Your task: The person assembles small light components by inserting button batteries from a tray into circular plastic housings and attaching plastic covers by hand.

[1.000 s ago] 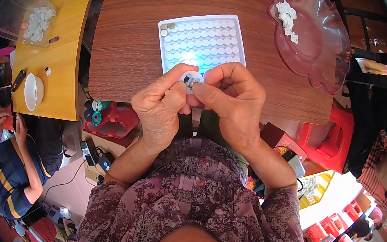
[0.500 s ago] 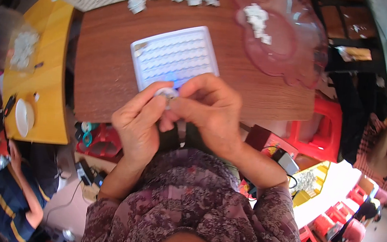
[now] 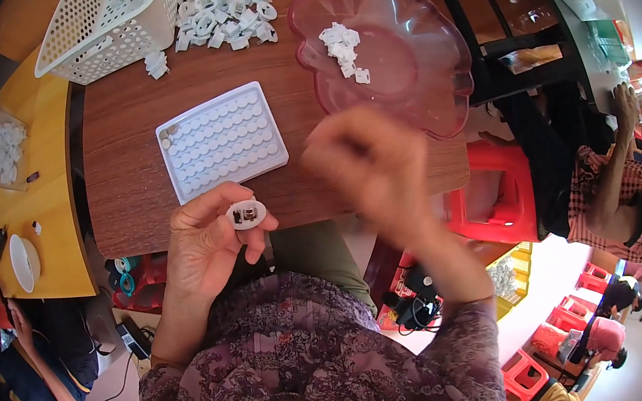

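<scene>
My left hand (image 3: 208, 239) holds a small round white plastic part (image 3: 245, 214) between thumb and fingers, just below the near edge of the brown table (image 3: 137, 130). My right hand (image 3: 366, 162) is blurred, raised over the table's near right edge, below a pink translucent bowl (image 3: 400, 74) that holds a few small white pieces (image 3: 344, 47). Whether the right hand holds anything is not visible. A white tray with rows of round pockets (image 3: 222, 140) lies on the table just beyond my left hand.
A white perforated basket (image 3: 113, 3) lies tipped at the back left beside a heap of white ring parts (image 3: 220, 8). A yellow table (image 3: 44, 167) stands to the left with a white cup (image 3: 23, 262). A red stool (image 3: 498, 194) and a seated person (image 3: 620, 181) are to the right.
My hands have come apart: the right hand has left the part and risen toward the pink bowl, while the left hand keeps the white part. The view has tilted toward the far table.
</scene>
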The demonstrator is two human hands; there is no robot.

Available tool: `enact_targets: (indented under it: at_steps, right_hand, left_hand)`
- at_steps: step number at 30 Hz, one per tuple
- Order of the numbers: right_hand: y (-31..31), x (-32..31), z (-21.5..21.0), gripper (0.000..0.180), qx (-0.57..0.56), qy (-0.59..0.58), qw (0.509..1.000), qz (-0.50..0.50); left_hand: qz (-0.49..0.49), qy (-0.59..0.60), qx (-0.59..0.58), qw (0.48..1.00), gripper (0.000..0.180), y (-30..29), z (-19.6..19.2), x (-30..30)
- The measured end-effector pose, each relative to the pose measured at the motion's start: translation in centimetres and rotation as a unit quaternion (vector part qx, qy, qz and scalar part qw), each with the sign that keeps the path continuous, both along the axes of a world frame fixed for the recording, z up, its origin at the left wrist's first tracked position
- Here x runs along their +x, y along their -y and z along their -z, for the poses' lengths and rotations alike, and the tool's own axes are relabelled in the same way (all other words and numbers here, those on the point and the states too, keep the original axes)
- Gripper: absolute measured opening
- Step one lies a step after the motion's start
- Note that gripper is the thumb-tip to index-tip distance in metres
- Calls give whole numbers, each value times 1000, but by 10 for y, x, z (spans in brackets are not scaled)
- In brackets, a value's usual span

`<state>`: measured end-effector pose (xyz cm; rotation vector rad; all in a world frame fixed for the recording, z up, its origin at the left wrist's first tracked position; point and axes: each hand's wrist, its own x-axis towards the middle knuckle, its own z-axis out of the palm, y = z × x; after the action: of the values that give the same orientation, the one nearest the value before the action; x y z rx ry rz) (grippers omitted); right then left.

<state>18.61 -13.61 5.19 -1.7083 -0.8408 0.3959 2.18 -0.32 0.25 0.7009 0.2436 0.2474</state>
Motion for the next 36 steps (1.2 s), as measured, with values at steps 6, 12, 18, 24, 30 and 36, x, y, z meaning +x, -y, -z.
enact_targets:
  at_steps: [6,12,18,24,30,36]
  right_hand:
    - [3,118,17,12,-229,136,961,80]
    - [-5,131,38,15,-284,253,924,37]
    - [-5,127,34,13,-295,209,932,-12]
    - [7,110,11,9,-222,67,973,10]
    - [-2,29,-26,14,-43,-96,994,-2]
    - [-10,-11,-4,15,69,20,989,-132]
  left_hand:
    - [18,3,-52,998,39,1,-8,5]
    - [20,-29,-54,998,36,-1,-5,3]
    - [13,-43,-69,997,34,-2,-6,3]
    - [14,-44,-70,996,34,-2,-9,5]
    - [21,-58,-97,993,34,1,-14,10]
    - [-18,-65,-120,991,36,1,-10,10]
